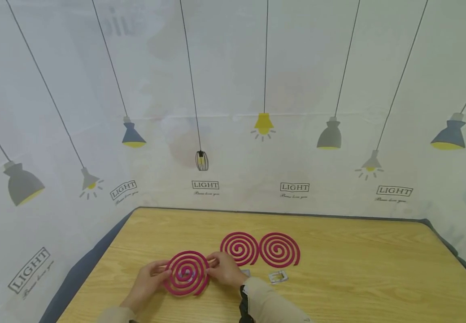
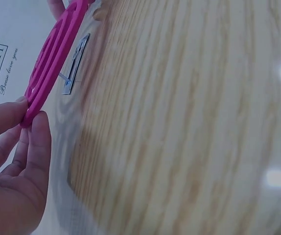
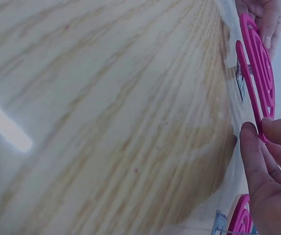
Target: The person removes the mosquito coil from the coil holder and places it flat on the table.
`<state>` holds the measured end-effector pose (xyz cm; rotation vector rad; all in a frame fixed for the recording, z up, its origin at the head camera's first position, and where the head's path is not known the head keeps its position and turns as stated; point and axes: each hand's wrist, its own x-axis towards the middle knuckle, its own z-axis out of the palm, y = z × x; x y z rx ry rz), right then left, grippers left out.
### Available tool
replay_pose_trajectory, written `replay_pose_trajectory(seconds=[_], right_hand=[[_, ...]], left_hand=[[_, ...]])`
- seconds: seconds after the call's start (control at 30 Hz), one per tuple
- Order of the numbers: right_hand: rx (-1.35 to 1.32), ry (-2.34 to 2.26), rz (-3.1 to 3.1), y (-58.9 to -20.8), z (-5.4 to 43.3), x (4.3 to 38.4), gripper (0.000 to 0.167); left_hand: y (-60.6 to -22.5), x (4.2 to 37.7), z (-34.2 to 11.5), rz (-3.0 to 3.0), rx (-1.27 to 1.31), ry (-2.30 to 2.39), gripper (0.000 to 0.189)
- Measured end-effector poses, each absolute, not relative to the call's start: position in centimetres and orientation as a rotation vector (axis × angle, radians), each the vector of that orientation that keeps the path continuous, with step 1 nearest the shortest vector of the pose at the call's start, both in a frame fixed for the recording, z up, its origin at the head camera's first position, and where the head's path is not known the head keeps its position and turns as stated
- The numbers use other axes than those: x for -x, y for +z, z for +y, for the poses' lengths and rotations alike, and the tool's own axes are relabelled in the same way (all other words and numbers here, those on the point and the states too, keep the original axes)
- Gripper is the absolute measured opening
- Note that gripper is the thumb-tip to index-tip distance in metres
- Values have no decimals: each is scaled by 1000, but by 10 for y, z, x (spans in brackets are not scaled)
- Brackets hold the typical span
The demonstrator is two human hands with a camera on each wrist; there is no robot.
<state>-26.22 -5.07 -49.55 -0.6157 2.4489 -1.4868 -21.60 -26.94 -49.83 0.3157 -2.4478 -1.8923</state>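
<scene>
A pink mosquito coil (image 1: 186, 270) is held above the table at the front left. My left hand (image 1: 150, 280) pinches its left edge between thumb and fingers, and my right hand (image 1: 225, 269) pinches the opposite edge. Beneath the coil lies a flat metal coil stand (image 2: 68, 87), with a thin prong rising toward the coil in the left wrist view. Whether prong and coil touch, I cannot tell.
Two more pink coils, a left one (image 1: 238, 248) and a right one (image 1: 277, 248), lie side by side beyond my right hand. A metal stand (image 1: 273, 275) lies before the right one; another stand (image 1: 246, 272) is partly hidden by my wrist. The wooden table (image 1: 358, 269) meets a lamp-printed curtain (image 1: 233, 148).
</scene>
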Motion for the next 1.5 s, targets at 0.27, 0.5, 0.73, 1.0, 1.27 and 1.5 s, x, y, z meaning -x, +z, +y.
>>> replay_pose_trajectory(seconds=[0.27,0.5,0.73,1.0,1.27,1.5], right_hand=[[638,-1458,2490,-490,-43,261,27],[686,-1411,2551,-483,-37,261,24],[662,-1407,2577,-483,-34,258,28],[629,-1488,2558,-486,-30,255,34],[560,-1534,2553,-487,-29,253,36],[542,-1551,2567,-489,-28,252,34]], left_hand=[[-499,218,-262,-2441,-320,-1929,34],[-500,219,-256,-2437,-305,-1954,35],[-502,219,-251,-2458,-313,-1965,39],[-503,221,-247,-2486,-313,-1964,41],[-503,223,-238,-2475,-287,-1981,40],[-501,222,-234,-2472,-271,-1984,39]])
